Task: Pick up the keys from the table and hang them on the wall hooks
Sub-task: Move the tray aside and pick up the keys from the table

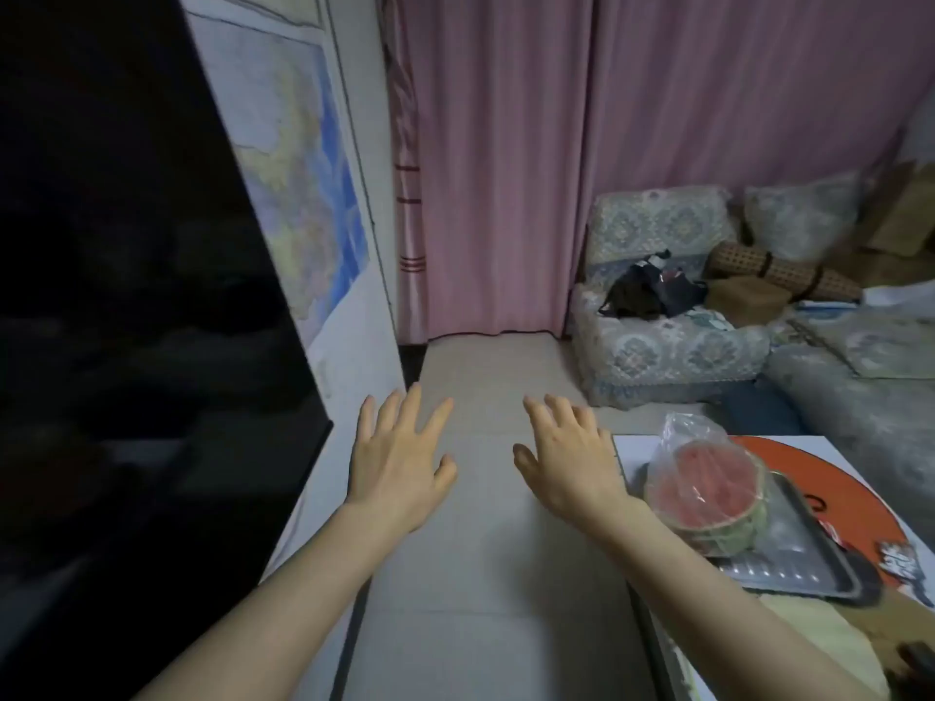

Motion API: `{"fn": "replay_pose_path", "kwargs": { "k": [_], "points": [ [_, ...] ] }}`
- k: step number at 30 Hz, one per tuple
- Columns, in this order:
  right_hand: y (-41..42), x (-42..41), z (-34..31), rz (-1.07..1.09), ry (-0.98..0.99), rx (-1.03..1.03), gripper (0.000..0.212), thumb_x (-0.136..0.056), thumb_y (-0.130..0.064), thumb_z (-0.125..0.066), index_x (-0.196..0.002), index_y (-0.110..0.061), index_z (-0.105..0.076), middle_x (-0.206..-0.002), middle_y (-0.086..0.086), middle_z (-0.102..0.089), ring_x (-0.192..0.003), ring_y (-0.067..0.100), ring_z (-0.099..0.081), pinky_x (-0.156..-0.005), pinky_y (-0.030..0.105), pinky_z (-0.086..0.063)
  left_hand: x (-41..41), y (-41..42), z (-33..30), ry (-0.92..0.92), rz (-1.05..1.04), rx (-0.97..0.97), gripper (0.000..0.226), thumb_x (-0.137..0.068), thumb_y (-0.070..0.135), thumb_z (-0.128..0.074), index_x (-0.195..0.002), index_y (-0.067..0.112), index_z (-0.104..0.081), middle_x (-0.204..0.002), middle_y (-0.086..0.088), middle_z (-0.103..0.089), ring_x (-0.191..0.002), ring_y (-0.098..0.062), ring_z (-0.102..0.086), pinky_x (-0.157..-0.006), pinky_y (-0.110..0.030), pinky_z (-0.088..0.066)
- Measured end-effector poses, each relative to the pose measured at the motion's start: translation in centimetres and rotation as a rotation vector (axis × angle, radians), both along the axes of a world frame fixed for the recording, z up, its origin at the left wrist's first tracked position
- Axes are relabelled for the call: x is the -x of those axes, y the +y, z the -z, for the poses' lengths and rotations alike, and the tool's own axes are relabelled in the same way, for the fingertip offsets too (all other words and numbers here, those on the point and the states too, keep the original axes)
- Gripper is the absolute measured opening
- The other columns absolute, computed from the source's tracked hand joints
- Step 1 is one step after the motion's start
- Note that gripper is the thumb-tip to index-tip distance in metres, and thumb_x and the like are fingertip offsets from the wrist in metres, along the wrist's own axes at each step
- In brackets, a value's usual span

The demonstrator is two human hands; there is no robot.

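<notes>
Both bare forearms reach forward over the pale floor, the left hand [399, 462] and the right hand [569, 460] side by side but apart, palms down, fingers spread and holding nothing. Just right of the right hand, the white table [638, 450] carries a metal tray [809, 554] bearing a halved watermelon [708, 490] in clear plastic; no keys or hooks can be made out. Beyond the fingertips hangs a pink curtain [506, 169], with a patterned armchair [668, 316] farther right and a wall map [298, 184] farther left.
</notes>
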State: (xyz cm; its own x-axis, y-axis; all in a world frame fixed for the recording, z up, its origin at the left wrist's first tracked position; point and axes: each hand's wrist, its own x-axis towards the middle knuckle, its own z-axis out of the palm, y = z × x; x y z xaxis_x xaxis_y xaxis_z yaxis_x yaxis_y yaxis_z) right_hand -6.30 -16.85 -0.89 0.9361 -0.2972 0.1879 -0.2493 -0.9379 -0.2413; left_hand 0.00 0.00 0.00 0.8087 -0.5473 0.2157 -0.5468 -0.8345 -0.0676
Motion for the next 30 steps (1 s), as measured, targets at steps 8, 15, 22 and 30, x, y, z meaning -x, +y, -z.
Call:
{"fn": "replay_pose_path", "kwargs": {
  "k": [8, 15, 22, 30],
  "points": [
    [-8.9, -10.7, 2.8, 0.141, 0.085, -0.073, 0.057, -0.088, -0.036, -0.045, -0.138, -0.015, -0.028, -0.142, 0.011, -0.038, -0.126, 0.035, -0.035, -0.098, 0.047, -0.035, -13.1, -9.0, 2.8, 0.064, 0.087, 0.032, 0.061, -0.091, 0.043, -0.038, -0.146, 0.025, -0.019, -0.157, -0.012, -0.019, -0.142, -0.027, -0.019, -0.117, -0.047, -0.003],
    [-18.1, -20.9, 6.5, 0.415, 0.121, -0.121, 0.049, -0.088, -0.033, -0.045, -0.132, -0.013, -0.034, -0.135, 0.011, -0.043, -0.123, 0.033, -0.038, -0.095, 0.043, -0.036, -26.4, -21.9, 5.9, 0.104, 0.353, 0.031, 0.061, -0.089, 0.042, -0.042, -0.144, 0.024, -0.024, -0.156, -0.014, -0.022, -0.139, -0.029, -0.023, -0.117, -0.047, -0.006],
    [-26.0, -28.7, 8.4, 0.800, 0.129, -0.249, 0.045, -0.087, -0.033, -0.046, -0.128, -0.014, -0.037, -0.132, 0.011, -0.046, -0.119, 0.034, -0.041, -0.091, 0.044, -0.039, -38.4, -35.0, 6.8, 0.129, 0.697, -0.091, 0.061, -0.088, 0.042, -0.042, -0.143, 0.025, -0.025, -0.155, -0.014, -0.022, -0.139, -0.028, -0.022, -0.116, -0.045, -0.008],
    [-34.8, -29.3, 10.8, 1.226, 0.101, -0.350, 0.050, -0.087, -0.032, -0.047, -0.132, -0.012, -0.036, -0.135, 0.014, -0.043, -0.120, 0.037, -0.041, -0.093, 0.045, -0.039, -40.5, -51.7, 8.7, 0.168, 1.166, -0.185, 0.057, -0.088, 0.038, -0.044, -0.142, 0.024, -0.029, -0.153, -0.015, -0.026, -0.138, -0.029, -0.024, -0.116, -0.044, -0.010]
  ]
}}
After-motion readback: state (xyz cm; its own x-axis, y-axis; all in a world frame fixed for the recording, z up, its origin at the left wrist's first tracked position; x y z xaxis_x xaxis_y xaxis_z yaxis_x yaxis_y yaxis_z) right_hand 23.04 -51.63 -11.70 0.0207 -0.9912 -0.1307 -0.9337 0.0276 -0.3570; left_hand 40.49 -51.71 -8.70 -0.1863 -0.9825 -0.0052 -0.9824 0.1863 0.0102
